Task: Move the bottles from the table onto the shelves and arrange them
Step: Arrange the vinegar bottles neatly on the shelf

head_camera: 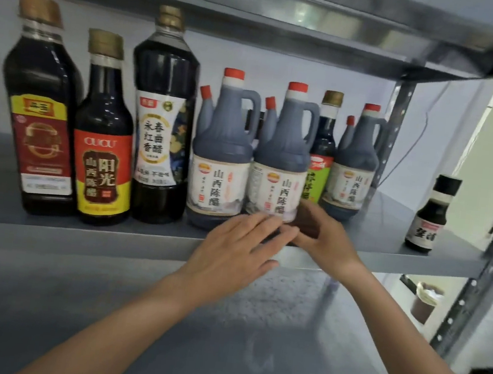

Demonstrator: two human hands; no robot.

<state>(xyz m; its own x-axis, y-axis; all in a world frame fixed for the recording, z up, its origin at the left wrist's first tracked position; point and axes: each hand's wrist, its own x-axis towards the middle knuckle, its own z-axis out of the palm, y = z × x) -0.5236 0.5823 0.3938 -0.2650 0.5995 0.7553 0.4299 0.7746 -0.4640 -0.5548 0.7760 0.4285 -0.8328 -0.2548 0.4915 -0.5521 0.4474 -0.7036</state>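
A grey metal shelf holds a row of dark bottles. Both hands meet at the foot of a red-capped jug, which stands near the shelf's front edge. The left hand lies flat, fingers straight, touching the jug's base. The right hand cups its lower right side. Left of the hands the bottles stand tightly packed. Right of them lies bare shelf, then a small bottle near the post.

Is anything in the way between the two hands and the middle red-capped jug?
No, nothing visible. The left hand and right hand are touching the base of the middle jug, which stands on the shelf.
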